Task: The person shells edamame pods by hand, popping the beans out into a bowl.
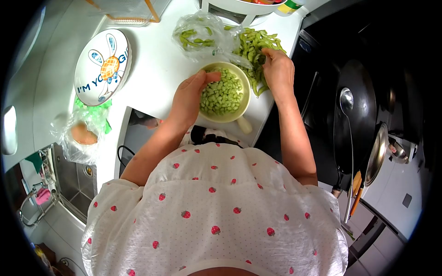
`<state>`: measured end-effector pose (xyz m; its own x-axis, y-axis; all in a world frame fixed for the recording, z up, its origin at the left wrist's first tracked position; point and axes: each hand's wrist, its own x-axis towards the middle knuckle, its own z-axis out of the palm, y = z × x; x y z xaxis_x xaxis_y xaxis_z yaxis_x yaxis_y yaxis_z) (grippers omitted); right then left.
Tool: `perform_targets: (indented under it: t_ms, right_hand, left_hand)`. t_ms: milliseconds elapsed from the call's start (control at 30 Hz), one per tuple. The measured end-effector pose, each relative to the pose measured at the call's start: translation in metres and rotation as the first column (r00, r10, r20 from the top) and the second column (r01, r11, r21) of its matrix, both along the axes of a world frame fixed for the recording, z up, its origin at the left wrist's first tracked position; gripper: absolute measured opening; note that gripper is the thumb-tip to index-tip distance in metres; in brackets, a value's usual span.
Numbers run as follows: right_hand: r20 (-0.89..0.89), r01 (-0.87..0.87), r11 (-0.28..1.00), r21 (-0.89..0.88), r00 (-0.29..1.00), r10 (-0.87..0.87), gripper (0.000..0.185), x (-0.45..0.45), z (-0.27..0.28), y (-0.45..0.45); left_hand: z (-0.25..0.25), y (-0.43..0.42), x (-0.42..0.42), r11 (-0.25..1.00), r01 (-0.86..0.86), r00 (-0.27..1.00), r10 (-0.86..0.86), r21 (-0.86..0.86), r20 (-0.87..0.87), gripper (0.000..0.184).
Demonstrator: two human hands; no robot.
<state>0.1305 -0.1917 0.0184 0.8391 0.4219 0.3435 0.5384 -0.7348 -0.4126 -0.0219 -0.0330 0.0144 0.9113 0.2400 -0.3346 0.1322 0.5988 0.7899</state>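
A pale yellow bowl [247, 89] with a stubby handle stands on the white counter, holding many shelled green soybeans [222, 94]. My left hand [189, 94] is at the bowl's left rim, fingers together and reaching over the beans; whatever it may hold is hidden. Just right of the bowl lies a heap of green soybean pods [252, 46]. My right hand [279, 69] is at the heap's right edge, thumb and fingertips pinched on a pod. Behind the bowl, a clear plastic bag [195, 34] contains several more pods.
A plate with a cartoon rabbit [109, 66] stands at the left, above a plastic bag with a brown item [84, 133]. The sink [73, 172] is lower left. On the right are a black wok [354, 124], a ladle [346, 101] and a metal lid [377, 154].
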Motion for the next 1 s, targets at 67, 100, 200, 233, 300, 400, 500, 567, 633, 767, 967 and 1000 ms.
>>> perform_targets:
  t_ms: [67, 100, 200, 233, 300, 400, 500, 567, 633, 767, 967, 1000]
  right_hand:
    - [0.0, 0.021, 1.0, 0.016, 1.0, -0.021, 0.016, -0.003, 0.008, 0.008]
    - [0.001, 0.03, 0.999, 0.024, 1.0, -0.03, 0.015, -0.003, 0.011, 0.013]
    - [-0.02, -0.159, 0.978, 0.133, 0.986, 0.163, 0.012, -0.003, 0.015, 0.034]
    - [-0.024, -0.23, 0.964, 0.132, 0.972, 0.235, 0.011, -0.003, 0.012, 0.044]
    - [-0.031, -0.365, 0.922, 0.129, 0.928, 0.372, 0.011, 0.0, -0.001, 0.069]
    - [-0.106, -0.409, 0.906, -0.104, 0.911, 0.399, 0.012, 0.008, -0.024, 0.107]
    - [-0.044, -0.402, 0.862, -0.308, 0.911, 0.409, 0.014, 0.017, -0.039, 0.134]
    - [-0.053, -0.405, 0.839, -0.362, 0.908, 0.415, 0.014, 0.02, -0.045, 0.143]
    - [-0.036, -0.414, 0.834, -0.365, 0.901, 0.432, 0.014, 0.022, -0.053, 0.149]
    - [-0.011, -0.395, 0.908, -0.141, 0.917, 0.398, 0.012, 0.022, -0.06, 0.146]
    - [-0.742, 0.018, 0.806, 0.592, 0.403, 0.536, 0.016, -0.014, 0.011, 0.1]
    - [-0.751, 0.118, 0.75, 0.651, 0.244, 0.613, 0.016, -0.02, 0.016, 0.088]
  left_hand:
    - [-0.006, 0.001, 0.0, 1.0, -0.005, 1.0, 0.006, 0.026, -0.029, 0.033]
    - [-0.007, 0.001, 0.0, 0.999, -0.008, 0.999, 0.009, 0.039, -0.042, 0.033]
    - [-0.004, -0.002, 0.001, 0.997, -0.002, 0.995, 0.01, 0.077, -0.099, 0.031]
    - [-0.004, -0.002, 0.002, 0.998, -0.004, 0.996, 0.01, 0.066, -0.089, 0.031]
    - [-0.008, -0.001, 0.003, 0.999, -0.006, 0.998, 0.009, 0.043, -0.067, 0.031]
    - [-0.011, 0.002, 0.006, 1.0, -0.021, 1.0, 0.021, 0.021, -0.02, 0.031]
    - [-0.008, 0.006, 0.006, 0.998, -0.057, 0.997, 0.057, -0.001, -0.05, 0.031]
    - [-0.011, 0.011, 0.004, 0.998, -0.063, 0.997, 0.062, -0.026, -0.046, 0.028]
    - [-0.013, 0.014, 0.003, 0.995, -0.083, 0.996, 0.081, -0.048, -0.048, 0.027]
    - [-0.015, 0.018, 0.001, 0.988, -0.14, 0.987, 0.135, -0.062, -0.083, 0.026]
    - [-0.009, 0.023, 0.006, 0.959, -0.28, 0.959, 0.282, 0.036, -0.032, 0.022]
    - [-0.007, 0.023, 0.008, 0.956, -0.288, 0.957, 0.29, 0.064, -0.025, 0.022]
